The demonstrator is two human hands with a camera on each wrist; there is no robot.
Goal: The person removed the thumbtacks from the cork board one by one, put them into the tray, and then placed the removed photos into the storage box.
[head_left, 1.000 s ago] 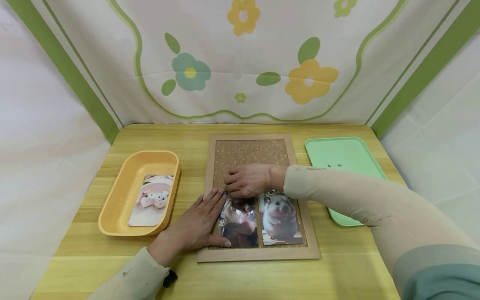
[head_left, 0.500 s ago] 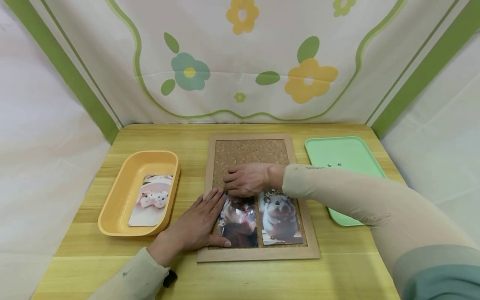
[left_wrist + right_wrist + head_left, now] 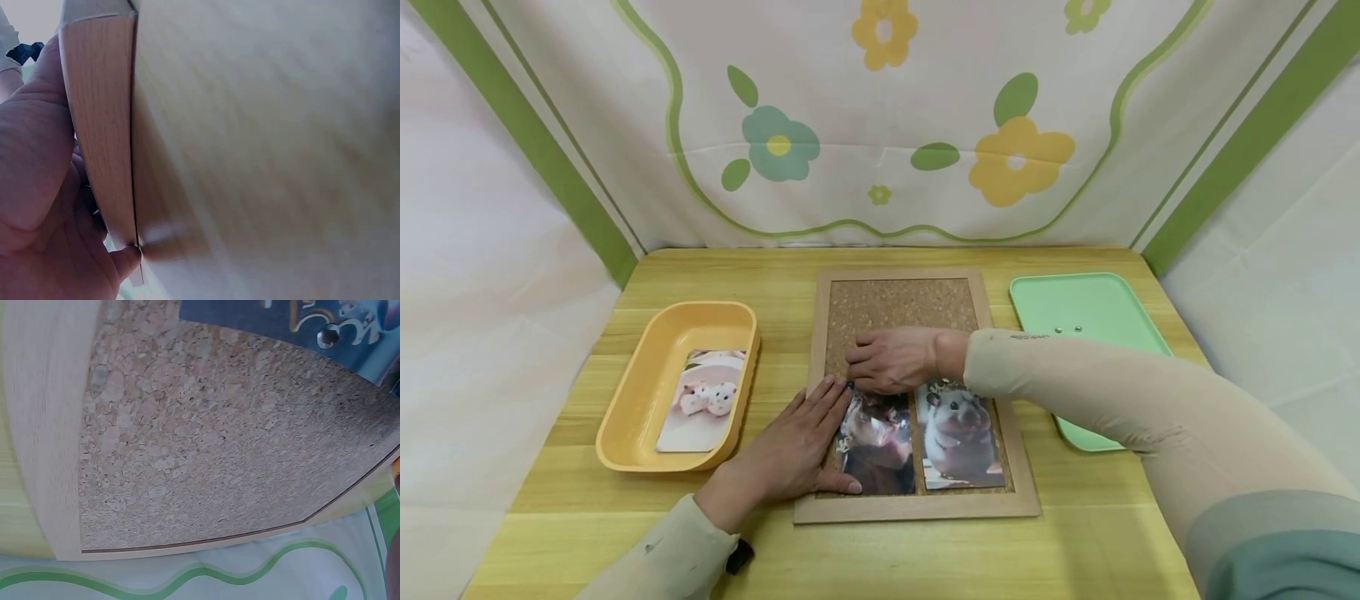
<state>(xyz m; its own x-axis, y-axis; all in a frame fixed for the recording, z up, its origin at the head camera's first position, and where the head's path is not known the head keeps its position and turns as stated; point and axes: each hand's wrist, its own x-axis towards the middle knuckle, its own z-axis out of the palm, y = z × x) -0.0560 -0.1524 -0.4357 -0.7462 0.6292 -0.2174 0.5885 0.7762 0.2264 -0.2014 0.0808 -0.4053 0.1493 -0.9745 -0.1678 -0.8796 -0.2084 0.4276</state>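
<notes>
A wood-framed cork board (image 3: 902, 304) lies on the table with two photos on its near half. My left hand (image 3: 790, 446) rests over the board's left edge, fingers extended, thumb on the lower left of the dark, glossy photo (image 3: 880, 458). A small dark shiny spot shows by its fingertips; I cannot tell what it is. Over that photo's top edge my right hand (image 3: 895, 358) is bent down with curled fingers; whatever is under its fingertips is hidden. Beside it lies a hamster photo (image 3: 962, 442). A silver thumbtack (image 3: 328, 336) sits in a photo in the right wrist view.
On the left stands a yellow tray (image 3: 617, 417) with another photo (image 3: 700, 408) in it. A green tray (image 3: 1090, 296) with two small silver tacks (image 3: 1067, 330) is on the right, partly under my right sleeve. A flowered cloth (image 3: 880, 150) hangs behind the table.
Since one second ago my right hand has drawn in slightly at the top of the dark photo, its fingertips less visible. The left hand, photos and trays stay in place.
</notes>
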